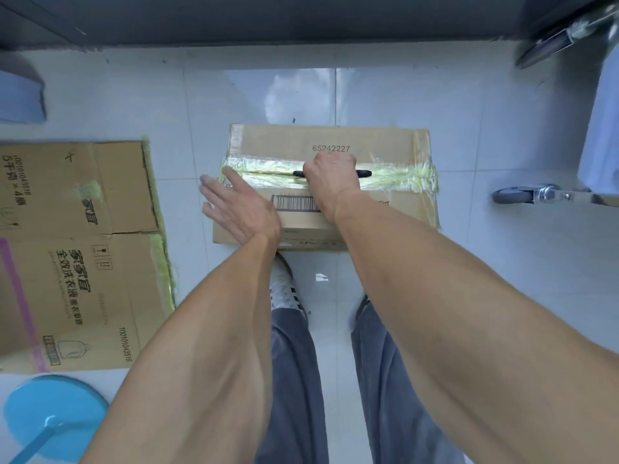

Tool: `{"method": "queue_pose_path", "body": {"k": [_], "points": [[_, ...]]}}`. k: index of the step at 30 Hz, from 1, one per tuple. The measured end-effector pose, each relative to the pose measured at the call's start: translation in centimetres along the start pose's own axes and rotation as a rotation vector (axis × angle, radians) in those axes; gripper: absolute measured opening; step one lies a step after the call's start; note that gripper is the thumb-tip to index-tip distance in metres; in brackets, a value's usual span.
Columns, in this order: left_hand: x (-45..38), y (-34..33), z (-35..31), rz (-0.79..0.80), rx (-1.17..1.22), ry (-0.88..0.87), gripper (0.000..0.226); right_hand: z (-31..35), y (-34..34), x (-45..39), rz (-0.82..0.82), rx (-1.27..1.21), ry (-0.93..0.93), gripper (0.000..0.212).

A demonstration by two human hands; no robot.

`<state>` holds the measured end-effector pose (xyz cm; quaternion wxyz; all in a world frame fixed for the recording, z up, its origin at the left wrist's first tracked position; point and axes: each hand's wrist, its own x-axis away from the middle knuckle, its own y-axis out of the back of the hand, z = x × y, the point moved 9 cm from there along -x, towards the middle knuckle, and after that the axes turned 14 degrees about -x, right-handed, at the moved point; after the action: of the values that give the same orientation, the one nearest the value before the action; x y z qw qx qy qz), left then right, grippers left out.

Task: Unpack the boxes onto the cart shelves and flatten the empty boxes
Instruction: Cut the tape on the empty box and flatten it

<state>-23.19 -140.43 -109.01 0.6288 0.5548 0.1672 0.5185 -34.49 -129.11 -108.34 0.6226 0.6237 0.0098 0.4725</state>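
Item, nearest: round pale-blue plastic stool seat [55, 418], at the lower left on the white tiled floor [469, 262].

Item: flattened brown cardboard box printed with black characters [77, 256], lying flat on the floor left of the person, well apart from the work.

Item: left hand [239, 209], fingers straight and spread, palm pressing the near-left corner of the sealed box.

Item: sealed brown cardboard box with barcode label [385, 212], directly ahead of both hands on the floor, long axis running left to right; strip of yellowish clear tape [402, 175] along the centre seam.

Item: right hand [330, 179], fist curled round a black-handled cutter [365, 173] laid along the seam; the nearer hand to the cut.

Judgement: the slit probably follows the seam sideways, with the left hand bracing.

Item, farthest: grey cart caster wheel [514, 195], at right.
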Motion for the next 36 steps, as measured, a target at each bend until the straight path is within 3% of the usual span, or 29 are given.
{"method": "queue_pose_path", "body": {"k": [3, 5, 12, 21, 25, 28, 30, 32, 34, 36], "points": [[2.7, 0.2, -6.1, 0.019, 0.004, -0.429, 0.054, -0.9, 0.0, -0.5, -0.029, -0.021, -0.008, 0.029], [4.1, -1.2, -8.0, 0.114, -0.038, -0.518, 0.058, -1.8, -0.4, -0.1, -0.009, 0.007, 0.002, 0.027], [4.6, -1.9, -5.5, 0.161, -0.048, -0.527, 0.055, -6.8, -1.6, 3.3, 0.101, 0.135, -0.032, 0.021], [6.3, -2.8, -4.5, 0.24, -0.159, -0.45, 0.051, -9.8, -1.5, 5.4, 0.137, 0.109, -0.109, 0.022], [6.7, -2.6, -5.6, 0.285, -0.2, -0.379, 0.047, -15.4, -2.2, 8.5, 0.143, 0.11, -0.169, 0.026], [7.2, -1.3, -7.6, 0.253, -0.267, -0.264, 0.049, -15.6, -2.6, 9.3, 0.159, 0.09, -0.173, 0.025], [8.2, 0.2, -10.3, 0.14, -0.297, -0.327, 0.038, -15.2, -2.3, 8.7, 0.133, 0.062, -0.171, 0.023], [10.1, 1.3, -14.0, 0.05, -0.204, -0.503, 0.025, -15.9, -1.9, 8.4, 0.096, 0.018, -0.176, 0.023], [12.8, 1.2, -16.9, 0.063, -0.069, -0.671, 0.029, -16.6, -1.9, 8.5, 0.08, 0.009, -0.169, 0.024], [14.4, 0.3, -18.1, 0.115, -0.013, -0.697, 0.039, -17.3, -2.0, 9.0, 0.082, 0.007, -0.161, 0.023]]}}
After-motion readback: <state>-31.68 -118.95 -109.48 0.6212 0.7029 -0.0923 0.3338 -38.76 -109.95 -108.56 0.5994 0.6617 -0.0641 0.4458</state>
